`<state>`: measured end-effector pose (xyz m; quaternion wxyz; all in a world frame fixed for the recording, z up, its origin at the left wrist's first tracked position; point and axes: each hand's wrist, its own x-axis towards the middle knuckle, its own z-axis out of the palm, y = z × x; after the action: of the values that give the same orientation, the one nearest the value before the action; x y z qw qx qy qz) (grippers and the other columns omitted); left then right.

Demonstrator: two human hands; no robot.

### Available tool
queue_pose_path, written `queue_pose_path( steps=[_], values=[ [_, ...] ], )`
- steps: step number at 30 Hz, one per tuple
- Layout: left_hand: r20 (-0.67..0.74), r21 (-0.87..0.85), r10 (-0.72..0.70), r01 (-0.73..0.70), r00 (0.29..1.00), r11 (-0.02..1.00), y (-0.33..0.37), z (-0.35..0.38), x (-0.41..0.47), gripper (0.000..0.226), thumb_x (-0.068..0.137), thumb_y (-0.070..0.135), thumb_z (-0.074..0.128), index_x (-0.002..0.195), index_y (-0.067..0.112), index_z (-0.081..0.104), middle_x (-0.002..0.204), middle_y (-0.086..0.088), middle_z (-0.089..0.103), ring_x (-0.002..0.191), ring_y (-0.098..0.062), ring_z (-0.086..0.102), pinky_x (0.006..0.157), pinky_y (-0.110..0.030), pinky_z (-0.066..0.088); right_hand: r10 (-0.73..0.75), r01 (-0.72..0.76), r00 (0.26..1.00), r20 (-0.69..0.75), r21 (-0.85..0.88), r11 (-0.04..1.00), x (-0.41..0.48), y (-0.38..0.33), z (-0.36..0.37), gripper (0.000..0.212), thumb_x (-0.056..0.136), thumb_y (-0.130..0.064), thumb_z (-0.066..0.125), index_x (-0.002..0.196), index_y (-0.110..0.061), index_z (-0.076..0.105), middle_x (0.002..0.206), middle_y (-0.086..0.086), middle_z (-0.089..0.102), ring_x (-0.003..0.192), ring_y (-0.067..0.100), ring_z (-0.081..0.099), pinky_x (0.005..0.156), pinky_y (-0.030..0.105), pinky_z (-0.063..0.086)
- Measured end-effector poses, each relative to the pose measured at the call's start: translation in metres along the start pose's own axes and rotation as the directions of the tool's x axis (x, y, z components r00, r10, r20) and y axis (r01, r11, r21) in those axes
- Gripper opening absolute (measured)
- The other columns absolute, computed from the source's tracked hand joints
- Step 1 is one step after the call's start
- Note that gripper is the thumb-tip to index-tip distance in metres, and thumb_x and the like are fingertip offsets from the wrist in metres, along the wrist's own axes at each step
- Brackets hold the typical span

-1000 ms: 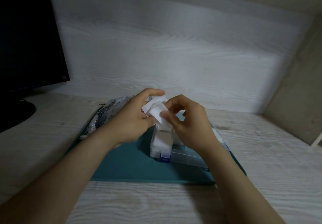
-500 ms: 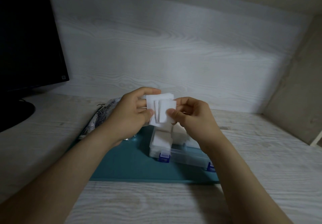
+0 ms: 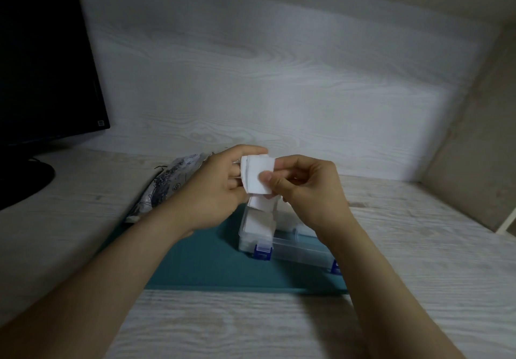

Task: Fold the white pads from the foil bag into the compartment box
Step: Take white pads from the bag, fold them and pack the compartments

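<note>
A folded white pad (image 3: 258, 174) is pinched upright between the left hand (image 3: 217, 191) and the right hand (image 3: 304, 191), just above the compartment box (image 3: 297, 251). The box is clear with blue clips. More white pads (image 3: 258, 223) lie in its left end. The shiny foil bag (image 3: 170, 185) lies flat to its left, maybe open.

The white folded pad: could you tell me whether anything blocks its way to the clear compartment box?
Nothing visible does; the left hand and right hand pinch the white pad just over the clear plastic compartment box.
</note>
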<state>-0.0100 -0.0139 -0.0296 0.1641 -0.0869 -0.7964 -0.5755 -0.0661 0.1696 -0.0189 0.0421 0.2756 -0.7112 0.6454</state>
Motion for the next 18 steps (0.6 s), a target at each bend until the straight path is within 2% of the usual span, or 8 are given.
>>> queue_pose_path(
  steps=[3, 7, 11, 14, 16, 18],
  values=[
    [0.003, -0.002, -0.024, 0.024, 1.000, 1.000, 0.000, 0.000, 0.000, 0.067, 0.091, -0.013, 0.072, 0.145, 0.023, 0.055, 0.124, -0.002, 0.075, 0.110, -0.012, 0.075, 0.097, -0.034, 0.061, -0.014, 0.012, 1.000, -0.026, -0.096, 0.995, 0.000, 0.002, 0.001, 0.025, 0.086, -0.012, 0.086, 0.107, -0.007, 0.076, 0.079, 0.006, 0.079, 0.072, 0.022, 0.078, 0.069, 0.029, 0.064],
    [0.018, 0.013, -0.028, 0.028, 0.999, 1.000, -0.002, 0.000, 0.000, 0.061, 0.093, -0.013, 0.070, 0.143, 0.019, 0.056, 0.122, -0.001, 0.077, 0.111, -0.012, 0.075, 0.101, -0.036, 0.060, -0.019, 0.012, 0.999, -0.037, -0.175, 0.984, 0.000, 0.007, 0.003, 0.025, 0.086, -0.017, 0.087, 0.108, -0.011, 0.076, 0.080, 0.006, 0.078, 0.075, 0.023, 0.076, 0.076, 0.038, 0.065],
    [0.045, 0.037, -0.015, 0.014, 0.999, 0.999, -0.001, 0.000, 0.000, 0.060, 0.092, -0.012, 0.069, 0.141, 0.020, 0.060, 0.123, 0.002, 0.077, 0.114, -0.012, 0.073, 0.103, -0.037, 0.058, 0.026, -0.031, 0.999, -0.038, -0.147, 0.989, 0.001, 0.006, 0.004, 0.018, 0.086, -0.014, 0.086, 0.100, -0.011, 0.075, 0.088, 0.008, 0.076, 0.072, 0.011, 0.070, 0.071, 0.026, 0.062],
    [0.019, -0.003, -0.021, 0.021, 1.000, 1.000, 0.003, 0.002, -0.001, 0.061, 0.092, -0.016, 0.064, 0.137, 0.025, 0.063, 0.117, 0.003, 0.079, 0.109, -0.011, 0.075, 0.095, -0.031, 0.060, 0.064, -0.066, 0.998, -0.026, -0.088, 0.994, 0.000, 0.002, 0.003, 0.014, 0.087, -0.012, 0.084, 0.098, -0.009, 0.075, 0.092, 0.009, 0.078, 0.083, 0.019, 0.075, 0.074, 0.024, 0.062],
    [0.001, -0.083, -0.054, 0.054, 0.999, 0.995, 0.007, 0.003, -0.001, 0.055, 0.095, -0.014, 0.057, 0.133, 0.025, 0.065, 0.114, -0.002, 0.079, 0.108, -0.019, 0.076, 0.096, -0.039, 0.061, 0.086, -0.087, 0.996, -0.017, -0.031, 0.996, 0.000, 0.001, 0.002, 0.014, 0.089, -0.009, 0.081, 0.101, -0.006, 0.073, 0.096, 0.017, 0.077, 0.087, 0.028, 0.075, 0.076, 0.026, 0.060],
    [0.024, -0.241, -0.087, 0.090, 0.996, 0.966, 0.010, 0.004, -0.001, 0.041, 0.101, -0.007, 0.049, 0.130, 0.016, 0.066, 0.115, -0.013, 0.078, 0.109, -0.030, 0.076, 0.098, -0.048, 0.060, 0.107, -0.107, 0.994, -0.007, 0.002, 0.994, 0.000, 0.000, 0.001, 0.017, 0.091, -0.007, 0.078, 0.105, -0.002, 0.070, 0.099, 0.023, 0.074, 0.079, 0.025, 0.072, 0.072, 0.025, 0.058]
  ],
)
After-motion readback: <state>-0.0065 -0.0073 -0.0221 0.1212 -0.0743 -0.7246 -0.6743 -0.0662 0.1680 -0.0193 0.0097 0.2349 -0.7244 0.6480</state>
